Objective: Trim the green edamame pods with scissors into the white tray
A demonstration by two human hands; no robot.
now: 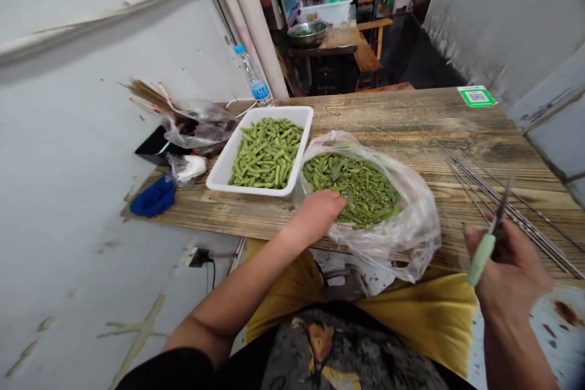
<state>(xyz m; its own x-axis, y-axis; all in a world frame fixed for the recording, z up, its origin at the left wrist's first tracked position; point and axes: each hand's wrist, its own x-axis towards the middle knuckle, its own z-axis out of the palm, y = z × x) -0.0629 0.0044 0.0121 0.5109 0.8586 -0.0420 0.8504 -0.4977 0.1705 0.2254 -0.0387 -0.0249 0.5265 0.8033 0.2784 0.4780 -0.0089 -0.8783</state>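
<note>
My left hand (321, 209) reaches into a clear plastic bag (406, 237) of green bean pods (361, 186), its fingers curled down among them and hidden. My right hand (512, 271) is closed round the pale green handle of a small pair of scissors (490, 236), blades pointing up, over the table's near right edge. A white rectangular tray (219, 175) holding several trimmed pods (267, 152) sits just left of the bag.
The wooden table (411, 116) carries thin metal skewers (498, 195) at the right, a green sticker (476, 96), a water bottle (253, 78), a bag of bamboo sticks (183, 116) and a blue cloth (153, 198). A white wall runs along the left.
</note>
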